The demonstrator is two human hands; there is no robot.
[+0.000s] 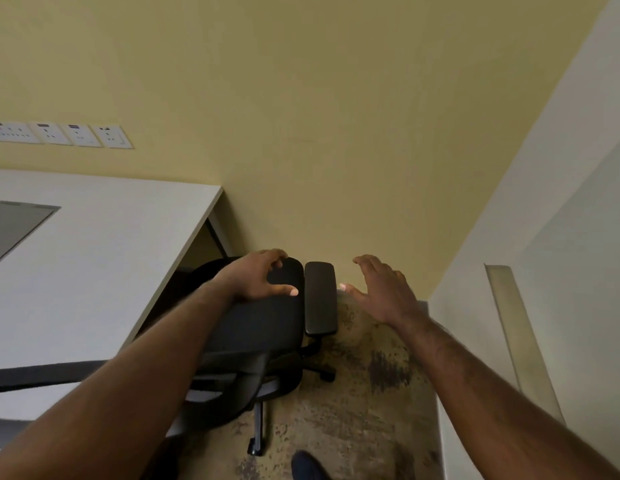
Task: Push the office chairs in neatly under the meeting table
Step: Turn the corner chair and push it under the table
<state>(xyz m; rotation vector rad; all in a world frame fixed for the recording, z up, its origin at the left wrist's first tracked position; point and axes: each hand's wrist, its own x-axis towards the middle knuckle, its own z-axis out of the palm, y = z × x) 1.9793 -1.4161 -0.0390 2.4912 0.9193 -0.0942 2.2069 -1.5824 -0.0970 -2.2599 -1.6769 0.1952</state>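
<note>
Here, a yellow wall (336, 116) is seen behind a white tabletop (94, 271), with mottled carpet (364, 410) below. A black office chair (260, 334) is partly tucked beside the tabletop's corner, its armrest (320, 297) outside. The left hand (256, 277) is laid spread on the chair's top; whether it is gripped cannot be told. The right hand (384, 292) is held open beside the armrest, apart from it.

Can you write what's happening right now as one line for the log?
left hand: over chair seat | right hand: open, in air beside armrest | chair: partly under table
</note>
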